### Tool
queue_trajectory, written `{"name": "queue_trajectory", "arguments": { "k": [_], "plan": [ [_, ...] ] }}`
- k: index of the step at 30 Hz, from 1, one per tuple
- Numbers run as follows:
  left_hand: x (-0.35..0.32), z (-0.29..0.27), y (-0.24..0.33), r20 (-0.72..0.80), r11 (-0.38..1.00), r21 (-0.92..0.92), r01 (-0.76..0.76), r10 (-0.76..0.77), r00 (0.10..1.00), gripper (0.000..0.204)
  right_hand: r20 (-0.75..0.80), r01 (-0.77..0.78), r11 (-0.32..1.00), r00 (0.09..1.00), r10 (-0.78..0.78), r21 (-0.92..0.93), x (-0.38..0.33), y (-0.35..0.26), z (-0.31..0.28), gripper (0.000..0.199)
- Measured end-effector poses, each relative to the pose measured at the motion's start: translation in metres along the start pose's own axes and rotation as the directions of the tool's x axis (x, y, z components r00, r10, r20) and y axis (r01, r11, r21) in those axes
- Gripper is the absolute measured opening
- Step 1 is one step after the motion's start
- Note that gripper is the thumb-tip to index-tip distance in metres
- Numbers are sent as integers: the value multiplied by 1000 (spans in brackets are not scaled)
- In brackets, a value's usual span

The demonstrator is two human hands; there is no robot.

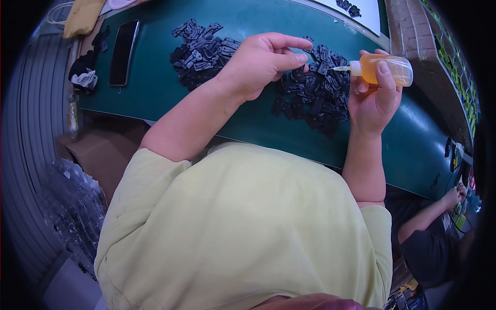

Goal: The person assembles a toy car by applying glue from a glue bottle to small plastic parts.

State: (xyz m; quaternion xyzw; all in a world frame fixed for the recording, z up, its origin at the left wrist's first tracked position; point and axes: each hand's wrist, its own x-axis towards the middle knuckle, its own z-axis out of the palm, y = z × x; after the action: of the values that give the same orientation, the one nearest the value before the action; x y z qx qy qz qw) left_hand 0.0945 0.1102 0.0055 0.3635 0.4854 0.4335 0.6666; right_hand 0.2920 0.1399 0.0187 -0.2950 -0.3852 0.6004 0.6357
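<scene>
Bottle (395, 71) held in the right hand (373, 106), nozzle (341, 68) aimed left, probably wants gentle squeezing; left hand (263, 59), partly curled near black pieces (325, 101): cannot tell if pinching one.

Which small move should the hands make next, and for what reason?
Probably bring the left hand a little nearer to the thin nozzle. The right hand holds the amber bottle sideways, its nozzle pointing toward the left hand, with a gap between. Whether the left hand pinches one of the black parts is unclear.
</scene>
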Motion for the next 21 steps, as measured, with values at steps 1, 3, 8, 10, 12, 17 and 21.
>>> {"name": "queue_trajectory", "arguments": {
  "k": [1,3,8,10,12,17,21],
  "plan": [
    [0,-1,-2,19,997,-73,12,-11,1000,18,-5,-3,1000,1000,3,-3,-1,0,0,28],
    [1,0,-4,16,991,-125,40,-38,999,19,-3,21,999,1000,-21,-34,-2,1,0,28],
    [0,-3,-2,38,967,-247,69,-62,997,19,19,104,985,995,-102,-141,-6,7,3,28],
    [-1,-3,-2,62,972,-221,81,-69,996,15,35,127,977,992,-122,-174,-7,8,3,28],
    [-1,-2,-2,64,973,-215,90,-78,995,13,87,180,953,983,-164,-243,-8,10,1,28],
    [0,-3,-5,69,965,-247,87,-72,995,8,166,234,909,968,-187,-344,-8,11,-8,27],
    [-1,-4,-5,58,966,-243,85,-73,996,7,171,269,903,960,-223,-336,-8,13,-7,26]
  ]
}}
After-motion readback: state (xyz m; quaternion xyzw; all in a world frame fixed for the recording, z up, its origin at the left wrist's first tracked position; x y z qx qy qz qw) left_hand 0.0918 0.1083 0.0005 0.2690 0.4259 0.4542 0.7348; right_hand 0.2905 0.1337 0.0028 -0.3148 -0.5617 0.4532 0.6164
